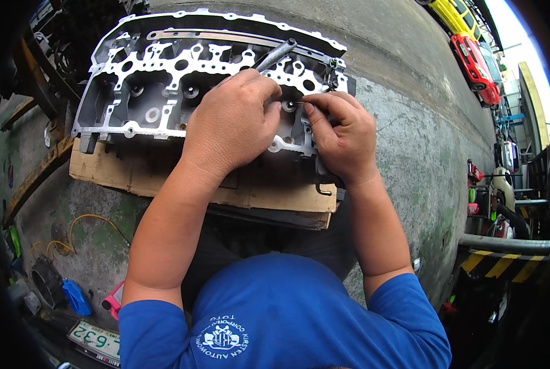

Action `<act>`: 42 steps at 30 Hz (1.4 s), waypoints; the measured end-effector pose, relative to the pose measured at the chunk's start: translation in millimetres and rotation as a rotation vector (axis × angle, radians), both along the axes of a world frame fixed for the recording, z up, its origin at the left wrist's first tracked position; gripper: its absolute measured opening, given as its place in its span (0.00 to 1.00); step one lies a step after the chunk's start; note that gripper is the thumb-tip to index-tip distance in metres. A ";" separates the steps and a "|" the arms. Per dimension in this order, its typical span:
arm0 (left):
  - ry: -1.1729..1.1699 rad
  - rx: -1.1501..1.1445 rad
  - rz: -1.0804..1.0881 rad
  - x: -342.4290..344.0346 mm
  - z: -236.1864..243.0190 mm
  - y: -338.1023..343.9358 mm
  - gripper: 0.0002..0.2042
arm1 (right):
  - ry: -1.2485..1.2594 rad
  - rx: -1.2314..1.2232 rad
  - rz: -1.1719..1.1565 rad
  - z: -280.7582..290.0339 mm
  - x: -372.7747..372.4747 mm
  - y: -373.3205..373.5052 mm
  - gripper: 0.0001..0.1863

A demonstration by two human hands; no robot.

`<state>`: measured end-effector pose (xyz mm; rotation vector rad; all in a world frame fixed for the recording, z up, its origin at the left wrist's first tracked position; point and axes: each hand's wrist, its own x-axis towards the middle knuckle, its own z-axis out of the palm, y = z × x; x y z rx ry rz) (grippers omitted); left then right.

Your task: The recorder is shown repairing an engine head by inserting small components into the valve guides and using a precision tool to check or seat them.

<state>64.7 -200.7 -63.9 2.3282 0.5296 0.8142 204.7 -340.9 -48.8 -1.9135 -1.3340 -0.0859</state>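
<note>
A grey metal engine cylinder head (164, 126) lies in front of me, with round valve wells, machined bosses and raised walls. My left hand (232, 117) is closed over its middle, its fingers curled round a grey bar-shaped tool (276, 54). The bar's upper end sticks out beyond the knuckles; its lower part is hidden under the hand. To the right, my right hand (344, 132) pinches a thin, pin-like metal piece (299, 103) between thumb and forefinger. The tip of this piece reaches to a valve stem (290, 106) inside a well.
Flattened cardboard (121, 172) lies beneath the cylinder head, with an L-shaped rod (324, 189) at its right end. Rusty metal framing (38, 178) stands at left. A yellow hose (93, 216) and a blue bottle (76, 297) are on the floor. Cars, including a red car (474, 67), stand at far right.
</note>
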 end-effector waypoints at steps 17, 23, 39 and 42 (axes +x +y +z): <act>0.006 0.038 -0.002 1.8 2.1 -0.9 0.07 | -0.071 0.070 -0.003 -1.9 1.6 -0.4 0.05; 0.103 0.265 -0.022 12.2 7.1 -7.1 0.07 | -0.093 0.057 -0.010 -4.5 2.9 1.4 0.04; 0.562 0.251 0.116 46.3 15.6 -17.7 0.10 | -0.059 0.120 -0.023 -10.1 6.0 0.2 0.04; 0.589 0.256 0.113 47.4 14.7 -18.3 0.11 | -0.089 0.120 -0.008 -8.9 5.8 -0.1 0.04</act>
